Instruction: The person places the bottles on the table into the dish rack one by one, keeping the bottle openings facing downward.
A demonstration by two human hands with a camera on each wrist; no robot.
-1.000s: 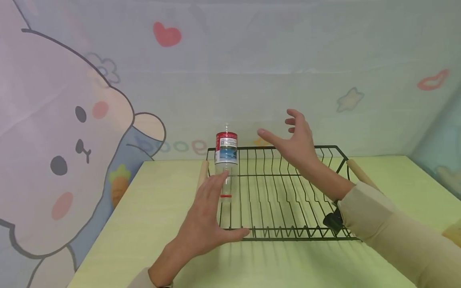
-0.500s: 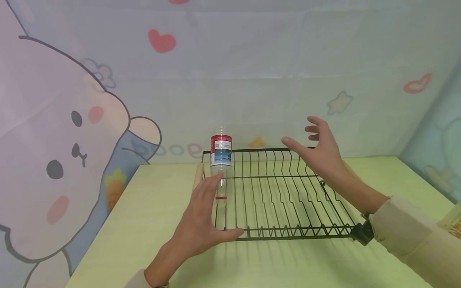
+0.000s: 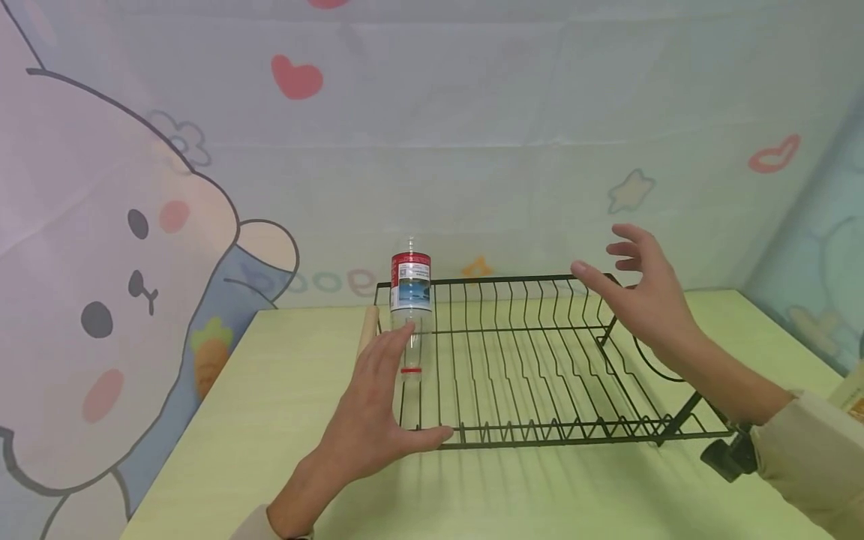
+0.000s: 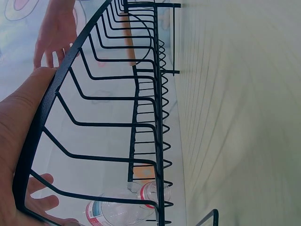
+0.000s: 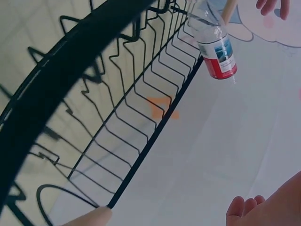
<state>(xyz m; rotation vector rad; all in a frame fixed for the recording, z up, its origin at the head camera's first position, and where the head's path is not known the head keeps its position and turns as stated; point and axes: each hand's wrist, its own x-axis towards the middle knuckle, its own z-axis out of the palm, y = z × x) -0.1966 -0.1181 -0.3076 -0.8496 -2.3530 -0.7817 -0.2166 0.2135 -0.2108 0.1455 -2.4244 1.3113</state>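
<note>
A clear plastic bottle (image 3: 411, 289) with a red, white and blue label leans neck down at the left end of a black wire dish rack (image 3: 499, 280). Its red neck ring points toward me. My left hand (image 3: 361, 420), fingers extended and thumb spread, is at the rack's front left corner. The index fingertip overlaps the bottle in the head view; contact cannot be told. Beyond the rack's right end my right hand (image 3: 651, 296) hovers with loosely bent fingers, holding nothing. In the right wrist view the bottle (image 5: 218, 56) lies far from the right hand (image 5: 273, 207).
The rack stands on a pale yellow-green table (image 3: 540, 502). A wooden handle (image 3: 369, 328) is on its left end. Behind hangs a cloth printed with a cartoon animal (image 3: 121, 255). A package (image 3: 852, 386) shows partly at the right edge.
My right hand has moved rightward, from over the rack to beyond its right end. The left hand, bottle and rack stay nearly as they were; the head view has shifted slightly.
</note>
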